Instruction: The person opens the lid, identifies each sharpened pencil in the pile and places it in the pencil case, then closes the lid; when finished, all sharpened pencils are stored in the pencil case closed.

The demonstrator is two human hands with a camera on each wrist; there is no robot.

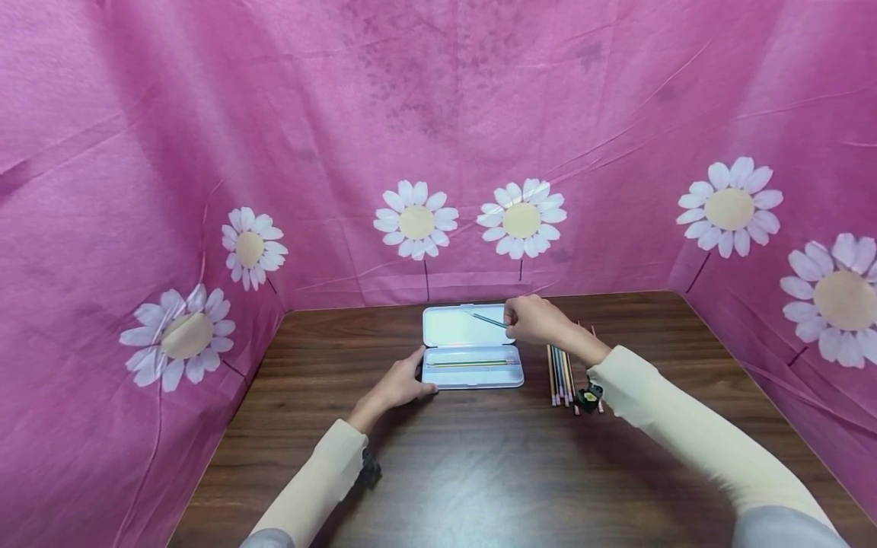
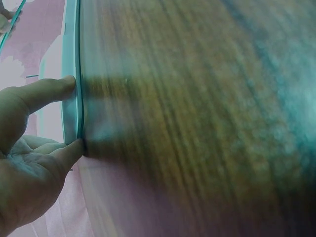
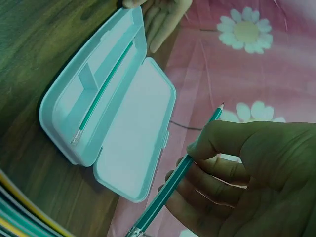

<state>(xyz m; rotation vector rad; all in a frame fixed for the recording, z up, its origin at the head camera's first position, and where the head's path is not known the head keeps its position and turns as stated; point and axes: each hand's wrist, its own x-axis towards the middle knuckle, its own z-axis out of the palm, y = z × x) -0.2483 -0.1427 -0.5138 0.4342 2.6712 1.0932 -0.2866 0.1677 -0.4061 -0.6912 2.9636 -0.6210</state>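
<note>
A white pencil case (image 1: 473, 386) lies with its lid (image 1: 448, 327) raised, hinged away from me. In the head view, my left hand (image 1: 400, 383) holds its left end, thumb at the near corner. The left wrist view shows that thumb and a finger against the case's edge (image 2: 70, 111). My right hand (image 1: 537, 318) pinches a green striped pencil (image 3: 173, 182) above the lid, between thumb and fingers. Its sharpened tip points up and away in the right wrist view. Inside the long compartment rests at least one pencil (image 3: 103, 94); a small divider (image 3: 88, 79) splits the other side.
Several pencils (image 1: 560, 377) lie side by side right of the case, partly hidden under my right forearm. The dark wooden table (image 1: 452, 472) is walled at the back and sides by a pink cloth (image 1: 329, 190) with daisies.
</note>
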